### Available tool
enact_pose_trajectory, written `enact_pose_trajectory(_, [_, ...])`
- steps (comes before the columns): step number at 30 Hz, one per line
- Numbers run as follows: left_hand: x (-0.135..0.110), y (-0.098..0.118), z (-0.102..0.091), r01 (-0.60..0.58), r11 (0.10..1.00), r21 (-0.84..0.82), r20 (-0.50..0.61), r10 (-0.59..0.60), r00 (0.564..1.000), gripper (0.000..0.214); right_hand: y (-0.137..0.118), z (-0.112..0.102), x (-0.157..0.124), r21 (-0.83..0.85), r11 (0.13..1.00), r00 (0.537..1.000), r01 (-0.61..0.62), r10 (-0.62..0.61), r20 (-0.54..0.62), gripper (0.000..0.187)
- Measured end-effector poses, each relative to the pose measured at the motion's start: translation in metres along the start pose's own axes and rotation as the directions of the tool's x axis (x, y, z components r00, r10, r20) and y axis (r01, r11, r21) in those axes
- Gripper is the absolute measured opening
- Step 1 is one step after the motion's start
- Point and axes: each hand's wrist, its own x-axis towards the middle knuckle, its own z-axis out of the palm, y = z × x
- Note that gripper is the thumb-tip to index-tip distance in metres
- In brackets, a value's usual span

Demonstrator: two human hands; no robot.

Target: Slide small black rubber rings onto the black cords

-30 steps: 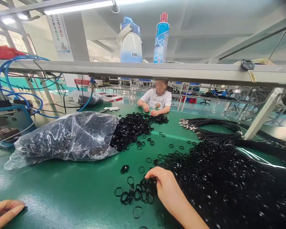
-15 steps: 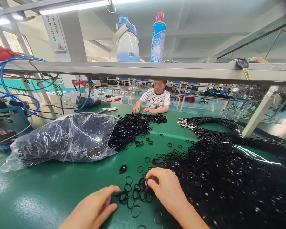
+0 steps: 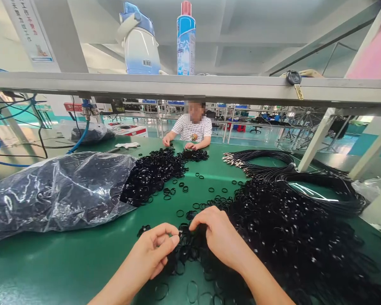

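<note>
Pinching at a small cluster of black rubber rings [image 3: 186,250], the left hand [image 3: 152,250] has thumb and forefinger closed on some of them, and the right hand [image 3: 220,237] curls its grip into the same cluster from the other side. Just right of that cluster lies one large heap of rings [image 3: 292,237]; beyond it, one clear plastic bag [image 3: 57,190] spills rings onto the green surface [image 3: 66,267]. Farther off are one coil of black cables [image 3: 320,186], a seated person [image 3: 192,129], and two bottles [image 3: 184,38] on a shelf [image 3: 82,81].
</note>
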Motion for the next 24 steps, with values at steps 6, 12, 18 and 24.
enact_pose_trajectory(6, [0.0, -0.014, 0.005, 0.073, 0.987, -0.145, 0.133, -0.054, 0.99, 0.037, -0.009, 0.017, 0.002, 0.263, 0.96, 0.993, -0.095, 0.072, 0.095, 0.02])
enact_pose_trajectory(12, [-0.001, -0.021, 0.001, 0.089, 0.962, -0.259, 0.15, -0.052, 0.987, 0.034, -0.006, 0.02, 0.005, 0.304, 0.943, 0.99, -0.137, 0.117, 0.084, 0.018])
enact_pose_trajectory(18, [-0.003, -0.022, -0.003, 0.078, 0.958, -0.276, 0.115, -0.047, 0.992, 0.034, 0.001, 0.012, 0.005, 0.133, 0.978, 0.987, -0.163, 0.161, 0.022, 0.028])
enact_pose_trajectory(24, [-0.003, -0.022, -0.002, 0.093, 0.913, -0.397, 0.084, -0.065, 0.994, 0.033, -0.003, 0.009, 0.0, 0.046, 0.999, 0.999, 0.012, -0.009, -0.049, 0.047])
